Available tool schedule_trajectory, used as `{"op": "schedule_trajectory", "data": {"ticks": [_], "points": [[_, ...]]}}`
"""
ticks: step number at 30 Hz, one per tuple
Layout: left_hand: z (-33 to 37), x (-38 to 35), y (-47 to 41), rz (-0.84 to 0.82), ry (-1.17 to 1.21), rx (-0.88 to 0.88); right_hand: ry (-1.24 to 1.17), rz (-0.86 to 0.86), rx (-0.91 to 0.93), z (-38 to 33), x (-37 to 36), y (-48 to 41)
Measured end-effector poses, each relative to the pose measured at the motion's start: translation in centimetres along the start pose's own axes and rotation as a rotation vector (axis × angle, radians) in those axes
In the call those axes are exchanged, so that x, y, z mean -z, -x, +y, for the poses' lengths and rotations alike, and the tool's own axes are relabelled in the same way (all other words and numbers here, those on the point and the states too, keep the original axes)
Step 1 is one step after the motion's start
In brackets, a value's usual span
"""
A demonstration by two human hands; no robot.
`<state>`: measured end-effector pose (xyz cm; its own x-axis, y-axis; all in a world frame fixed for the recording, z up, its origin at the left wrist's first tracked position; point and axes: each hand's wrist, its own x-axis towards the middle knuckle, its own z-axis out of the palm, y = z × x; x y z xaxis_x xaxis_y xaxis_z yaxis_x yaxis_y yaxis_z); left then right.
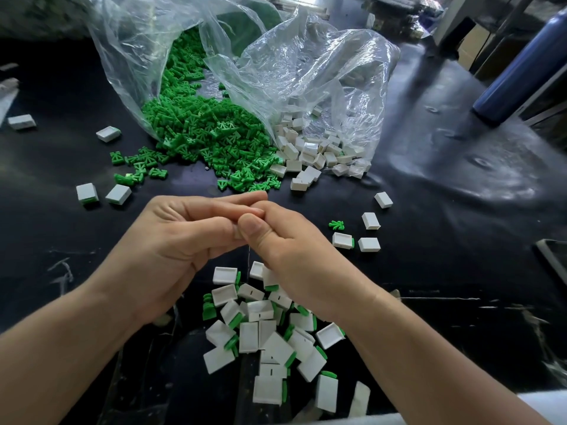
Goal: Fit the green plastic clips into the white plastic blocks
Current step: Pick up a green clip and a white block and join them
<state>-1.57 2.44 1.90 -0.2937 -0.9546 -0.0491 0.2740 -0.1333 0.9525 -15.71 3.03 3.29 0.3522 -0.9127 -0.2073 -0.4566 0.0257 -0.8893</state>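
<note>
My left hand point(184, 237) and my right hand point(285, 240) meet fingertip to fingertip above the black table. Both have curled fingers, and the right thumb presses against the left fingers. Whatever lies between them is hidden. Behind the hands, a heap of green clips point(208, 130) spills from a clear bag. To its right, white blocks point(310, 148) spill from a second clear bag point(306, 62). Below my hands lies a pile of white blocks with green clips fitted point(270, 332). One loose green clip point(336, 224) lies to the right.
Single white blocks point(369, 244) lie scattered right of my hands, and others point(87, 193) to the left. A blue bottle point(515, 65) stands at the far right. The black table sheet point(445, 185) is wrinkled there. A dark flat object point(555, 259) sits at the right edge.
</note>
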Motion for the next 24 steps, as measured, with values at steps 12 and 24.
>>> {"op": "schedule_trajectory", "data": {"ticks": [12, 24], "points": [[-0.07, 0.12, 0.03, -0.016, 0.026, -0.011, 0.006, 0.014, 0.008, 0.08, 0.08, 0.01], [0.22, 0.00, 0.01, -0.038, 0.012, 0.002, -0.092, -0.018, 0.028, 0.58, 0.40, -0.40]]}}
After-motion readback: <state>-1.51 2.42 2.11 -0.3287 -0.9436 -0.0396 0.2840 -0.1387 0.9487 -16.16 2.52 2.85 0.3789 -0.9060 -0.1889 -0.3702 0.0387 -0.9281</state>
